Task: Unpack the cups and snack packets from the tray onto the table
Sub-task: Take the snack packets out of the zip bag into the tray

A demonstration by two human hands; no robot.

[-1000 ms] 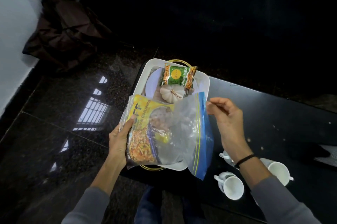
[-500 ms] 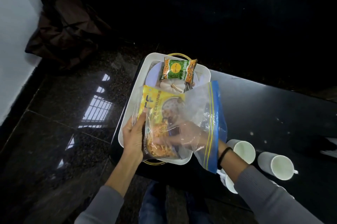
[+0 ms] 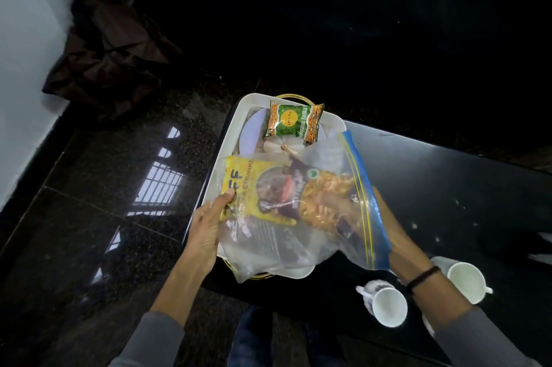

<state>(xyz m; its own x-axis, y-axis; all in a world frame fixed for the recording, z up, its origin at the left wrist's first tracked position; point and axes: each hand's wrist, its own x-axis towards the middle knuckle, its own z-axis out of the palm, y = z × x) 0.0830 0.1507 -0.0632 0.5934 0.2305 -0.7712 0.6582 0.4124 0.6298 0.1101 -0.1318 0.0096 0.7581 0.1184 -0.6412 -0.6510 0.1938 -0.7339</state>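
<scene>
A white tray (image 3: 227, 139) sits on the dark table's left end. Over it I hold a clear zip bag (image 3: 298, 241) with a blue seal. My left hand (image 3: 206, 229) grips the bag's closed end, thumb on the yellow snack packet (image 3: 268, 190) inside. My right hand (image 3: 358, 211) is pushed into the bag's mouth and closed on that packet. A green-and-orange snack packet (image 3: 294, 121) lies at the tray's far end over a white pumpkin-shaped piece (image 3: 277, 144). Two white cups (image 3: 388, 304), (image 3: 464, 280) lie on the table to the right.
A white plate (image 3: 252, 133) lies in the tray under the packets. A dark brown bag (image 3: 104, 59) rests against the white wall at far left. The glossy black floor (image 3: 104, 202) spreads left of the table. My knees show below the table edge.
My right hand went from free above the bag into its mouth and now holds the yellow packet, which has slid toward the opening. The bag has tilted flatter.
</scene>
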